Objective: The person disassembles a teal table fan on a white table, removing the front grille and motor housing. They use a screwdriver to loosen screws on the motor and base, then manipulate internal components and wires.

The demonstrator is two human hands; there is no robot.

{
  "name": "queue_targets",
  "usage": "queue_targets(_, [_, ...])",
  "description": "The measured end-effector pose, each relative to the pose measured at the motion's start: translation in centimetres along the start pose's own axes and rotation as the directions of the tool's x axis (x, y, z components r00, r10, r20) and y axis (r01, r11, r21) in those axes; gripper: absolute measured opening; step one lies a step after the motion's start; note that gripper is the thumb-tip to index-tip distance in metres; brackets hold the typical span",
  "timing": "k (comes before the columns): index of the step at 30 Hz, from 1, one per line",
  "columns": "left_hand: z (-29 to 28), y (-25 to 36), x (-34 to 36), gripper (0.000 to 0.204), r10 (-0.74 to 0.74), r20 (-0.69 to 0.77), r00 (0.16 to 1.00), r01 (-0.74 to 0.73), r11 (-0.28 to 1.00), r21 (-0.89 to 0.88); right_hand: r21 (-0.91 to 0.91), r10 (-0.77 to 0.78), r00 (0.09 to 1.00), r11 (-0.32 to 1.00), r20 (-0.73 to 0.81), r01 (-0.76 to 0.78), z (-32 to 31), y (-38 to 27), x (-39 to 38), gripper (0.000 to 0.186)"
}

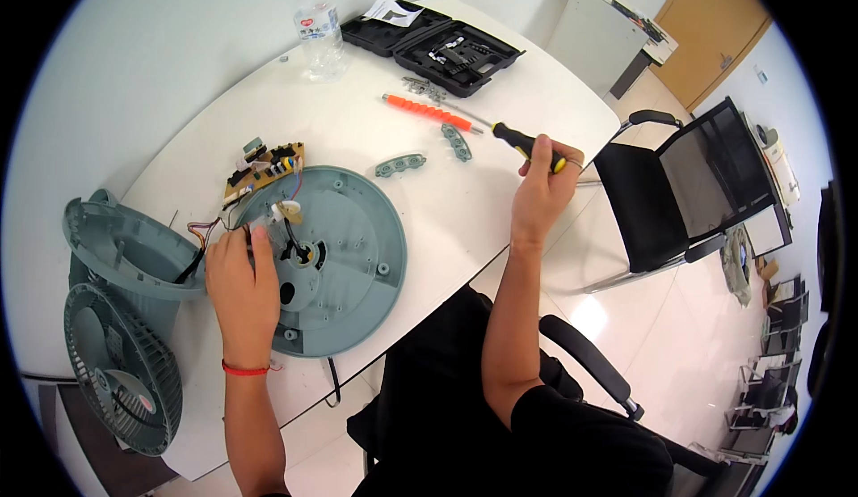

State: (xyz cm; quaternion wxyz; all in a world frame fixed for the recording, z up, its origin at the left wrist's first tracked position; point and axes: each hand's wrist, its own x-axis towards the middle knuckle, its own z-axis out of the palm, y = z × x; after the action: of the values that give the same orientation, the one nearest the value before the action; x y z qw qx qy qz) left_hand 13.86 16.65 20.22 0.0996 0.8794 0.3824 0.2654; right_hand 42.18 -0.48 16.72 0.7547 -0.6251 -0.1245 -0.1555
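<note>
A screwdriver (514, 140) with a black and yellow handle is gripped in my right hand (547, 195), its long shaft pointing up and left over the table. My left hand (243, 287) rests at the left side of a round grey-green fan base (357, 305). Its thumb and fingers are closed near the wires and a small clear piece; what they pinch is mostly hidden. Black wires (292, 238) come out of the hole at the base's middle. A circuit board (265, 173) with wires attached lies against the base's far left edge.
Left of the base are a grey-green housing (134, 247) and a fan head (121, 372). Farther back are two small grey-green strips (400, 165) (456, 142), an orange twisted rod (431, 113), loose screws (422, 88), an open black toolbox (456, 54) and a bottle (320, 41). A chair (639, 202) stands right.
</note>
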Motion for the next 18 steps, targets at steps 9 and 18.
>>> queue_targets(9, [-2.2,6.1,-1.9,0.028,0.126,-0.203,0.971,-0.129,0.992,0.000,0.139,0.110,0.988,0.986,-0.108,-0.095,-1.3,1.4,1.6,0.021])
queue_targets(18, [3.0,15.2,9.6,0.019,0.605,0.272,0.748,-0.643,0.762,0.074,0.104,0.182,0.978,0.980,-0.099,-0.172,-2.3,1.2,1.6,0.026])
